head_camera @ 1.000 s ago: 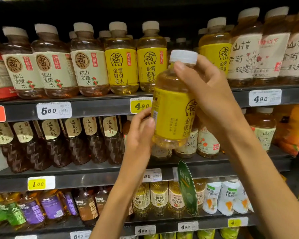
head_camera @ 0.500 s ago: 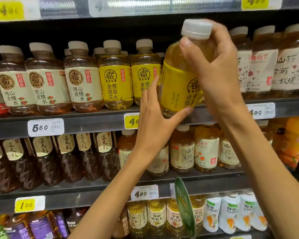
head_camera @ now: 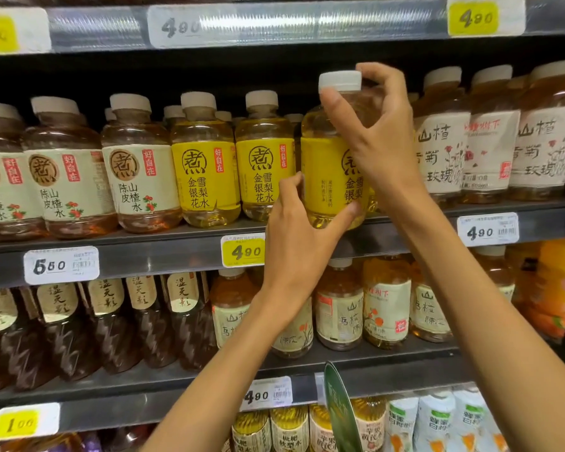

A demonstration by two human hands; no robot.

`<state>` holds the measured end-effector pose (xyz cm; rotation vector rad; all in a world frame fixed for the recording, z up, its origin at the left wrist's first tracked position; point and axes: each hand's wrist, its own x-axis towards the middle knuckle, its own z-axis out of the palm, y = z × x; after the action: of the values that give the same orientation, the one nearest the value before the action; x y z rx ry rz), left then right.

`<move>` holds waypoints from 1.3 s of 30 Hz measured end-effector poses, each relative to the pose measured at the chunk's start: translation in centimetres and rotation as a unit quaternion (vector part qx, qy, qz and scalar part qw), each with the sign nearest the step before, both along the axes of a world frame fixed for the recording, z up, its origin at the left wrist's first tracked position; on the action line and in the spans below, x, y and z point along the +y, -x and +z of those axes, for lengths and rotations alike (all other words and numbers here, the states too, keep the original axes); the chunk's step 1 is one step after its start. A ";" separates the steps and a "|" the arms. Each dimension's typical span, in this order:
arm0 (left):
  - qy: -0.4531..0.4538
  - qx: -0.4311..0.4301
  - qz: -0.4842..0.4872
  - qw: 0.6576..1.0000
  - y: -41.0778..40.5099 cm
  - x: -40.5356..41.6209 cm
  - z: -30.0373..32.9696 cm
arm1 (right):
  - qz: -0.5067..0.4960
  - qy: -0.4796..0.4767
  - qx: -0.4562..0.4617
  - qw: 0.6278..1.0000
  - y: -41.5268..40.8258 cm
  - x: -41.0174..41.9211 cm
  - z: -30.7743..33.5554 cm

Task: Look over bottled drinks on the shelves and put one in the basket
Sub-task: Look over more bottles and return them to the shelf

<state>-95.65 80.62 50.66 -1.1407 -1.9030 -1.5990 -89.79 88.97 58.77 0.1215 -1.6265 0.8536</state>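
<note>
The yellow-labelled bottle (head_camera: 331, 177) had gone from being held out in front of the shelves a second earlier to standing at the front edge of the second shelf (head_camera: 177, 252), in the gap beside two matching yellow bottles (head_camera: 235, 168). I judged that it was being returned to its row, not chosen, so the basket step had not started and no basket showed anywhere in view. My right hand (head_camera: 377, 138) gripped the bottle high, thumb and fingers curled round its neck just under the pale cap (head_camera: 340, 81). My left hand (head_camera: 299, 233) steadied the base, thumb pressed against the lower front and fingertips touching the label's left edge; how far those fingers wrapped I could not tell. The bottle looked upright, squat and clear, full of pale golden drink, its wide yellow label printed with brown characters and a round seal partly hidden by my right palm. To the left stood cream-labelled bottles (head_camera: 79, 177) of darker amber drink; to the right, paler-labelled ones (head_camera: 490, 148). A yellow price tag (head_camera: 243, 251) sat on the shelf edge, partly behind my left hand
</note>
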 end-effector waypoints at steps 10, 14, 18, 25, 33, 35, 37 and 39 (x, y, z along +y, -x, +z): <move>0.012 0.021 0.030 0.999 0.0 0.3 -0.1 | -0.035 -0.066 -0.023 0.997 0.5 1.1 -1.9; 0.014 0.018 0.027 0.999 0.0 0.3 0.0 | -0.065 -0.081 -0.012 0.995 0.1 1.5 -2.8; 0.020 0.010 0.028 0.999 0.0 0.4 0.4 | -0.090 -0.084 -0.005 0.992 -0.3 2.0 -3.3; 0.027 0.057 0.119 0.991 -0.6 1.3 -0.2 | -0.156 -0.154 -0.049 0.974 -1.0 3.2 -2.9; 0.001 0.088 0.249 0.965 -1.9 3.3 -0.4 | -0.229 -0.218 -0.081 0.945 -0.7 5.2 -1.7; 0.007 0.091 0.265 0.960 -2.0 3.9 -0.3 | -0.249 -0.238 -0.079 0.935 -0.4 5.7 -1.7; 0.009 0.105 0.292 0.951 -2.1 4.2 -0.3 | -0.268 -0.258 -0.072 0.925 -0.2 6.0 -1.7; 0.017 0.115 0.314 0.942 -2.3 4.3 -0.3 | -0.287 -0.278 -0.074 0.914 0.0 6.4 -1.8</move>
<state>-93.38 84.92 50.40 -0.5968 -1.8789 -1.0369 -89.80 95.41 57.00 -0.0288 -1.8717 -0.0662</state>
